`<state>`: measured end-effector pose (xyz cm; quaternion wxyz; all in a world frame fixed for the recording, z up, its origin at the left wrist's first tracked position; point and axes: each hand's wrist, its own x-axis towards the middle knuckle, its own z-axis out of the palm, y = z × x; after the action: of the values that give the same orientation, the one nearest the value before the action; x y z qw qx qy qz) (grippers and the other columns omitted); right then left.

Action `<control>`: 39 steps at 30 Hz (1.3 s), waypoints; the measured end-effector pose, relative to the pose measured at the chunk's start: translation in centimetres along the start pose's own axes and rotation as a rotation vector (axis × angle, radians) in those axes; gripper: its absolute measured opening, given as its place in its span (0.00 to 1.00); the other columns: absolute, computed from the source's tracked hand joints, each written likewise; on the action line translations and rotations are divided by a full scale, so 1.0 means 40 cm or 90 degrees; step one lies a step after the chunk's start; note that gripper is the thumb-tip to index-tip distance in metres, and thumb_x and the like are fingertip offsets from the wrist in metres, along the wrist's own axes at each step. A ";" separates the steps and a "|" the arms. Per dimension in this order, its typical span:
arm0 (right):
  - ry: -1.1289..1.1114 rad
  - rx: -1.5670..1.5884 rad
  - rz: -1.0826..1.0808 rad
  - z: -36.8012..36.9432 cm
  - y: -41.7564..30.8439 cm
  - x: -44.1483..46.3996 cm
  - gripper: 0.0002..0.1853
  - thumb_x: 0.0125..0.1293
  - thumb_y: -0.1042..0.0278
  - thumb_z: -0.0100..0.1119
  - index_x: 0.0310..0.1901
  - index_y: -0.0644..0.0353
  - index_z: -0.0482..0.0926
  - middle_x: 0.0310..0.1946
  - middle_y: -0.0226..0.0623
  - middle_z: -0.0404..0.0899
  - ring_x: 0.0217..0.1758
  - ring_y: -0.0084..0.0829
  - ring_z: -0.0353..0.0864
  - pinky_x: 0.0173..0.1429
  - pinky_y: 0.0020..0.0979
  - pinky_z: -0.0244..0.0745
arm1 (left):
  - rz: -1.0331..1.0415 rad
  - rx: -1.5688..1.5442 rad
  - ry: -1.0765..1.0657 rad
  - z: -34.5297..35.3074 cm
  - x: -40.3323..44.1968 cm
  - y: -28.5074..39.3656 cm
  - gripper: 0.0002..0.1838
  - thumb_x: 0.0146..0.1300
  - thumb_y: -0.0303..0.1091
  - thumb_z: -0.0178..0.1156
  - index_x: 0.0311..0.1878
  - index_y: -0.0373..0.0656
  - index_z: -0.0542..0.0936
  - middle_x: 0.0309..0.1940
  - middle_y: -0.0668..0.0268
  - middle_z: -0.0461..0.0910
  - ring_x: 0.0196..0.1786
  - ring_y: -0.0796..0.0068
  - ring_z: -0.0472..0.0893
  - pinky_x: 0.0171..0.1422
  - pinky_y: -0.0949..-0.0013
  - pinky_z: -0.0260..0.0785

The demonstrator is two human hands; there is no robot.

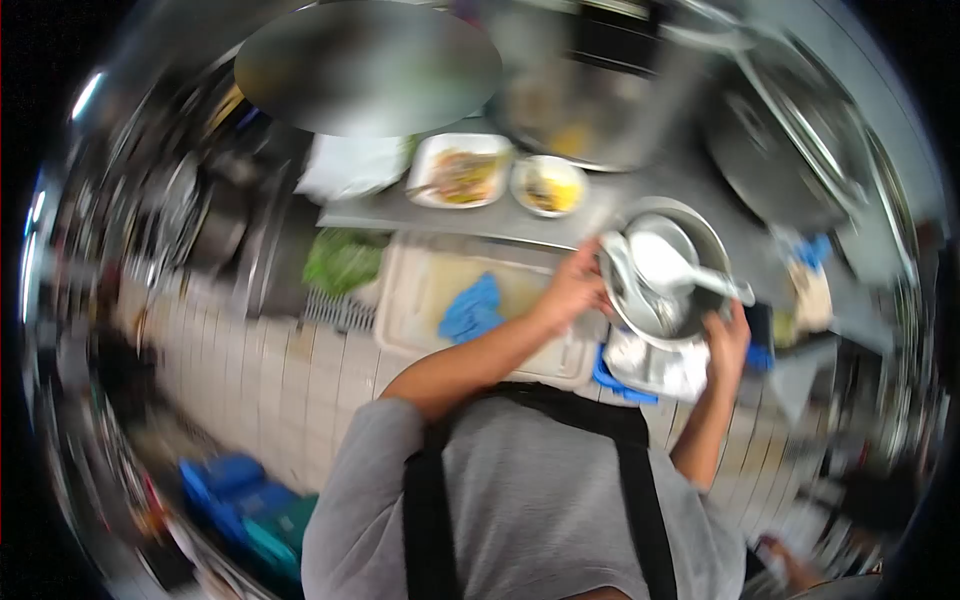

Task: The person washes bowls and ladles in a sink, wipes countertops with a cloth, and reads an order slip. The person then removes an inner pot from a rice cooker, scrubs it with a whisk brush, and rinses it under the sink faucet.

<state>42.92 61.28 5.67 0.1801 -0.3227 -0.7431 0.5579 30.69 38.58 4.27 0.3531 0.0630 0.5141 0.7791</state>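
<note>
A deep round metal bowl (716,232) is held between my two hands, in front of me and to the right. My left hand (580,284) is closed on its left rim, and my right hand (728,335) grips its lower right side. Inside lie a white ladle (660,258), its handle reaching over the right rim, a smaller metal container (672,222) and other pale utensils that are blurred. Just left of my left forearm, a crumpled blue cloth or glove (472,310) lies on a pale cutting board (400,318).
A white dish of food (418,170) and a small bowl with yellow food (520,190) stand on the metal counter (450,222). Leafy greens (345,262) lie at left. A big dark pot (765,160) stands at right. A plastic-wrapped white package (655,370) sits below the bowl.
</note>
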 end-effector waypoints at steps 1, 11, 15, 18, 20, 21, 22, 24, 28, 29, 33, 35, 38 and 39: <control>-0.031 0.068 -0.035 0.013 -0.026 -0.029 0.28 0.49 0.75 0.54 0.57 0.67 0.69 0.24 0.28 0.74 0.21 0.12 0.65 0.23 0.17 0.59 | 0.005 -0.040 0.005 -0.012 -0.032 0.006 0.37 0.55 0.24 0.56 0.68 0.46 0.55 0.36 0.65 0.72 0.28 0.74 0.78 0.30 0.72 0.74; -0.298 -0.059 -0.153 0.323 -0.264 -0.328 0.25 0.51 0.82 0.48 0.55 0.67 0.70 0.22 0.25 0.72 0.20 0.10 0.63 0.21 0.16 0.54 | 0.147 -0.143 0.200 -0.276 -0.557 0.033 0.36 0.55 0.16 0.51 0.67 0.46 0.53 0.47 0.62 0.72 0.34 0.77 0.77 0.27 0.75 0.73; -0.487 -0.001 -0.194 0.569 -0.294 -0.483 0.25 0.52 0.84 0.49 0.56 0.70 0.68 0.19 0.25 0.71 0.16 0.11 0.63 0.19 0.18 0.57 | 0.251 -0.154 0.422 -0.409 -0.819 0.040 0.34 0.54 0.16 0.52 0.64 0.47 0.57 0.43 0.63 0.73 0.31 0.78 0.75 0.23 0.76 0.70; -0.613 0.042 -0.186 0.774 -0.322 -0.669 0.25 0.53 0.82 0.48 0.56 0.68 0.68 0.17 0.24 0.70 0.15 0.11 0.63 0.18 0.19 0.58 | 0.333 -0.179 0.558 -0.529 -1.033 0.042 0.27 0.53 0.16 0.52 0.57 0.46 0.62 0.37 0.65 0.74 0.27 0.81 0.74 0.19 0.78 0.66; -0.726 0.055 -0.205 0.901 -0.309 -0.751 0.27 0.53 0.82 0.48 0.58 0.67 0.67 0.16 0.23 0.68 0.14 0.12 0.63 0.17 0.19 0.58 | 0.339 -0.185 0.639 -0.596 -1.159 0.035 0.23 0.53 0.16 0.53 0.52 0.46 0.64 0.34 0.67 0.74 0.24 0.82 0.72 0.18 0.78 0.64; -0.762 0.049 -0.199 0.957 -0.320 -0.813 0.29 0.52 0.82 0.48 0.61 0.67 0.65 0.18 0.23 0.68 0.16 0.12 0.63 0.19 0.18 0.59 | 0.343 -0.188 0.676 -0.632 -1.222 0.034 0.21 0.53 0.16 0.53 0.50 0.45 0.65 0.32 0.68 0.74 0.23 0.82 0.72 0.17 0.78 0.63; -0.794 0.047 -0.192 1.009 -0.332 -0.875 0.31 0.52 0.82 0.48 0.62 0.66 0.64 0.20 0.23 0.69 0.17 0.12 0.63 0.20 0.18 0.59 | 0.352 -0.205 0.739 -0.659 -1.277 0.035 0.17 0.52 0.18 0.54 0.45 0.45 0.66 0.28 0.69 0.73 0.20 0.82 0.70 0.16 0.77 0.61; -0.849 0.068 -0.229 1.115 -0.342 -0.992 0.32 0.49 0.82 0.48 0.62 0.66 0.63 0.26 0.24 0.70 0.20 0.12 0.61 0.23 0.18 0.58 | 0.317 -0.208 0.834 -0.707 -1.388 0.041 0.14 0.51 0.20 0.55 0.41 0.44 0.67 0.24 0.71 0.71 0.17 0.84 0.67 0.15 0.78 0.60; -0.955 -0.083 -0.308 1.295 -0.395 -1.145 0.33 0.46 0.82 0.50 0.61 0.68 0.65 0.25 0.21 0.69 0.21 0.10 0.61 0.23 0.17 0.57 | 0.356 -0.285 0.935 -0.849 -1.515 0.006 0.08 0.51 0.22 0.56 0.35 0.42 0.71 0.19 0.72 0.70 0.13 0.86 0.64 0.12 0.80 0.55; -0.973 -0.096 -0.303 1.339 -0.411 -1.185 0.33 0.45 0.81 0.50 0.60 0.68 0.66 0.23 0.21 0.68 0.20 0.10 0.60 0.23 0.17 0.56 | 0.381 -0.311 0.936 -0.889 -1.543 0.006 0.07 0.51 0.22 0.55 0.34 0.41 0.72 0.18 0.72 0.71 0.12 0.86 0.64 0.11 0.80 0.54; -1.016 -0.101 -0.328 1.543 -0.473 -1.332 0.33 0.45 0.80 0.50 0.60 0.67 0.67 0.19 0.22 0.65 0.18 0.13 0.59 0.22 0.19 0.56 | 0.371 -0.312 0.955 -1.072 -1.650 0.023 0.06 0.50 0.21 0.54 0.33 0.37 0.74 0.18 0.68 0.75 0.13 0.82 0.72 0.11 0.79 0.60; -1.049 -0.114 -0.358 1.651 -0.516 -1.401 0.32 0.47 0.79 0.50 0.60 0.65 0.67 0.17 0.24 0.67 0.17 0.14 0.62 0.20 0.22 0.62 | 0.409 -0.399 1.023 -1.157 -1.676 0.087 0.06 0.50 0.21 0.54 0.34 0.36 0.75 0.21 0.67 0.76 0.16 0.81 0.73 0.13 0.79 0.62; -1.117 -0.109 -0.371 1.852 -0.552 -1.504 0.31 0.48 0.77 0.52 0.60 0.60 0.68 0.22 0.35 0.77 0.20 0.18 0.72 0.25 0.24 0.68 | 0.409 -0.347 1.047 -1.311 -1.782 0.117 0.07 0.49 0.21 0.55 0.35 0.36 0.74 0.21 0.67 0.75 0.15 0.82 0.71 0.12 0.79 0.60; -1.149 -0.130 -0.375 1.912 -0.583 -1.546 0.31 0.48 0.77 0.51 0.59 0.60 0.68 0.23 0.36 0.78 0.21 0.19 0.72 0.26 0.25 0.69 | 0.416 -0.344 1.081 -1.353 -1.816 0.153 0.07 0.50 0.20 0.55 0.34 0.36 0.74 0.20 0.68 0.75 0.13 0.83 0.70 0.11 0.79 0.58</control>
<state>33.37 -39.25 9.50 -0.3572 0.4153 -0.6983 0.4608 56.71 -48.41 3.57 -0.3714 -0.4676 0.3582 0.7177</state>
